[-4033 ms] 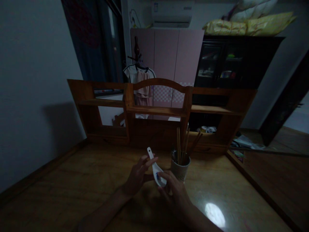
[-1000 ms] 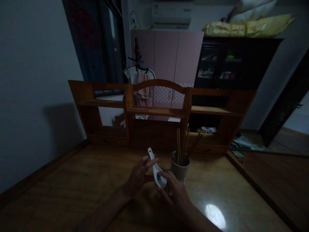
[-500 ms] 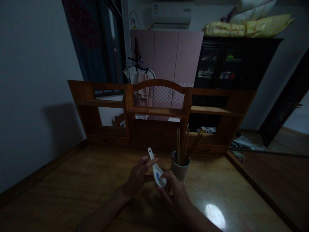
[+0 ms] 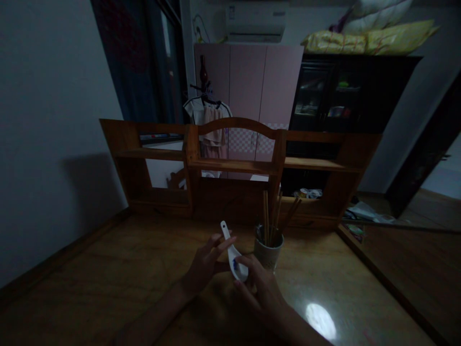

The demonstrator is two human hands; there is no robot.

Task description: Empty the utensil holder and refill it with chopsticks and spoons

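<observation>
A white soup spoon (image 4: pixel 233 252) with a blue pattern in its bowl is held up over the wooden desk, its handle pointing away from me. My left hand (image 4: pixel 206 262) grips the handle from the left. My right hand (image 4: pixel 260 283) is closed around the right side of the spoon's bowl, with a fingertip on the inner face near the blue pattern. Just beyond my right hand stands a light-coloured cup (image 4: pixel 267 253) holding several wooden chopsticks (image 4: pixel 275 221); its lower part is partly hidden by that hand.
The wooden desk (image 4: pixel 144 259) has a low shelf unit (image 4: pixel 234 166) along its back edge. A white wall (image 4: pixel 54 144) borders it on the left, and a bright light reflection lies at front right. Behind are a pink wardrobe (image 4: pixel 248 86) and a dark cabinet (image 4: pixel 355 96).
A finger of my right hand has slid a little up and left across the inside of the spoon's bowl, covering part of the blue pattern. My left hand and the spoon have barely moved.
</observation>
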